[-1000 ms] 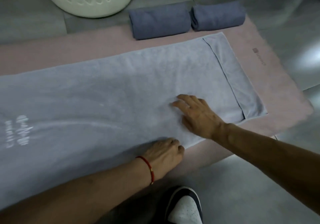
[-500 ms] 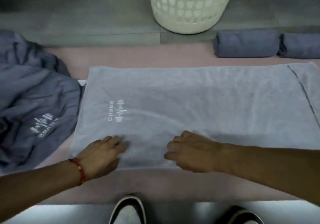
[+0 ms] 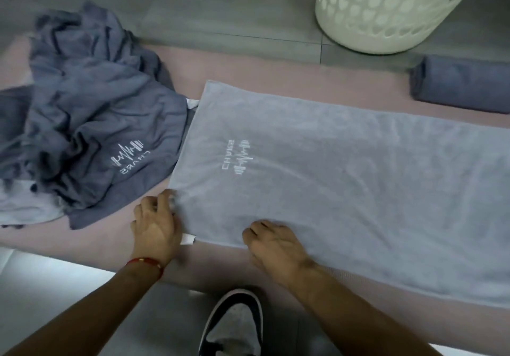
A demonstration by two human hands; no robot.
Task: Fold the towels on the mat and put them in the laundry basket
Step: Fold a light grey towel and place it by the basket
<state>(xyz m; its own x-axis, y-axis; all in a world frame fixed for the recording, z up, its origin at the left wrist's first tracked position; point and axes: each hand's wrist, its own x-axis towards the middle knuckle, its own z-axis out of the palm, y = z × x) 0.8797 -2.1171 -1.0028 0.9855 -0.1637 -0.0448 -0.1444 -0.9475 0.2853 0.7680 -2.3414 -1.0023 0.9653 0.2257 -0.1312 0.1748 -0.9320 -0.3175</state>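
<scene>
On the mat (image 3: 276,63), three towels (image 3: 345,168), two hands (image 3: 156,224).

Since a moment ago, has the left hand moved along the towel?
Yes. The left hand has slid leftward past the printed logo to the spread towel 's near left corner.

Grey tiled floor lying in dim indoor light

Large matte grey floor tiles (image 3: 226,16) are stretching across the far side of the scene, with thin darker grout lines (image 3: 321,52) crossing at the far right. A glossy pale strip of floor (image 3: 41,270) is catching a bright bluish-white glare at the near left, and duller grey flooring (image 3: 165,325) is showing at the near centre. The light is staying low and soft overall.
</scene>
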